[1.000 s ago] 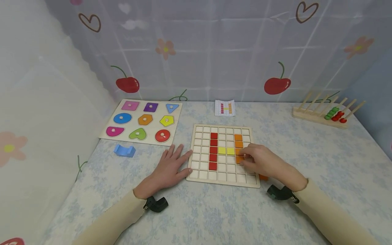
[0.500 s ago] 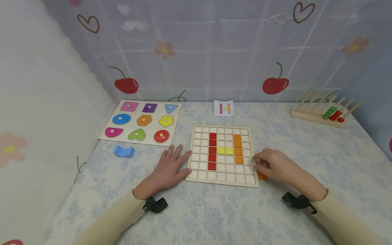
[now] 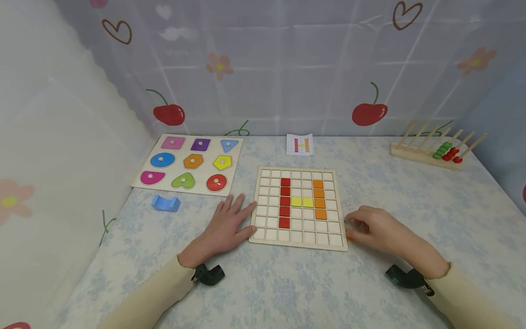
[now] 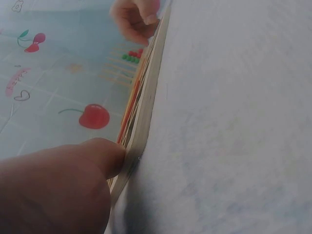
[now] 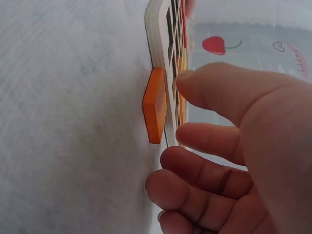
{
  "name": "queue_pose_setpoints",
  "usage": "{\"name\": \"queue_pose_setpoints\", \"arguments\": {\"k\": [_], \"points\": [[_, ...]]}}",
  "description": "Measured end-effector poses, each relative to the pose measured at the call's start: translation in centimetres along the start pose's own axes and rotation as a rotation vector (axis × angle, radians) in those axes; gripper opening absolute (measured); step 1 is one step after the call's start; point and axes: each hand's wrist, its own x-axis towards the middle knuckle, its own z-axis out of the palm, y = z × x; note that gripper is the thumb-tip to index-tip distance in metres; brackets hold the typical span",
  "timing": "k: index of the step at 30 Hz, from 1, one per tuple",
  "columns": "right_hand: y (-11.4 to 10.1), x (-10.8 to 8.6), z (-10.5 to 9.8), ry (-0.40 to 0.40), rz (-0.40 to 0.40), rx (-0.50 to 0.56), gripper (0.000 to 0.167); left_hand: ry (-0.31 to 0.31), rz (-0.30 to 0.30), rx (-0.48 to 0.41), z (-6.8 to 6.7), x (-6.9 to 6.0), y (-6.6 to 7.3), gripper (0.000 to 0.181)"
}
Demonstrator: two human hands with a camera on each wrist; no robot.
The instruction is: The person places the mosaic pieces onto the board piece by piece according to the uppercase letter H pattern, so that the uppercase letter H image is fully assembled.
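A wooden grid board [image 3: 297,246] lies on the table. A column of several red tiles [image 3: 285,201], two yellow tiles [image 3: 302,202] and a column of several orange tiles [image 3: 318,193] form an H shape in its cells. My left hand [image 3: 230,227] lies spread at the board's left edge, fingertips and thumb touching it. Beyond the right edge is my right hand [image 3: 378,228], thumb and fingers bent but apart, holding nothing. Beside them, against the board's edge, sits a loose orange tile [image 5: 155,107], mostly covered by the hand in the head view.
Behind the board lies a small pattern card [image 3: 300,145] with the same H shape. A shape puzzle board [image 3: 186,188] is at the back left, a blue curved block [image 3: 166,204] in front of it. At the back right stands a wooden peg rack [image 3: 427,156] with green and red beads.
My right hand has left the orange column and moved right and toward me, to the loose orange tile past the board's edge. The left hand stays where it was.
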Motion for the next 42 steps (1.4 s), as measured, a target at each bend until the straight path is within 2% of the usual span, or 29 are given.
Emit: {"name": "queue_pose_setpoints", "arguments": {"k": [13, 24, 34, 42], "points": [[0.08, -0.07, -0.26, -0.072, 0.024, 0.022, 0.024, 0.004, 0.003, -0.002, -0.11, 0.05, 0.09, 0.065], [0.25, -0.02, -0.03, -0.021, 0.024, -0.007, 0.019, -0.001, -0.004, 0.013, -0.12, 0.11, -0.04, 0.065], [0.37, 0.08, 0.01, -0.026, 0.029, 0.000, 0.023, 0.011, 0.005, 0.010, -0.14, 0.05, 0.05, 0.065], [0.42, 0.01, -0.01, -0.033, 0.003, 0.015, 0.020, 0.012, 0.007, 0.011, -0.10, 0.00, 0.01, 0.065]]}}
